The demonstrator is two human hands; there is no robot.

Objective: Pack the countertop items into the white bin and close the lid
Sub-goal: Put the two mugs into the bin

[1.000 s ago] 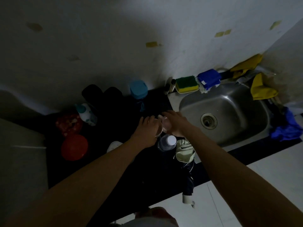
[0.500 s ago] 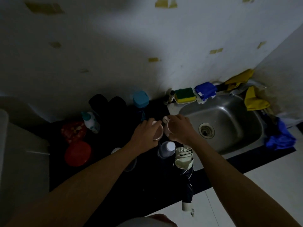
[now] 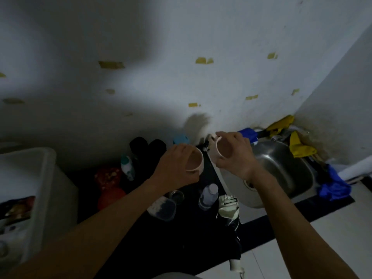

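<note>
While each hand holds one pale cup above the dark countertop (image 3: 181, 248), the step in hand seems to be to carry both cups over to the white bin (image 3: 40, 178), which stands open at the far left. The left hand (image 3: 177, 166) is closed around the left cup (image 3: 196, 162), with its fingers over the rim, and the right hand (image 3: 233, 156) is closed around the right cup (image 3: 221, 151) in the same manner; both cups are lifted clear of the counter and tilted with their mouths toward the camera. To do this well, I think the cups should travel high enough to pass over the red container (image 3: 109, 188) and the small white bottle (image 3: 127, 168), which stand between the hands and the bin. The bin already has some items at its bottom, so the cups need a free corner. Below the hands lie a clear plastic bottle (image 3: 208, 196), a clear box (image 3: 163, 208) and a folded umbrella (image 3: 229, 212), near the counter's front edge, so the forearms should not sweep low. The sink (image 3: 285, 170) is on the right, away from the path.
</note>
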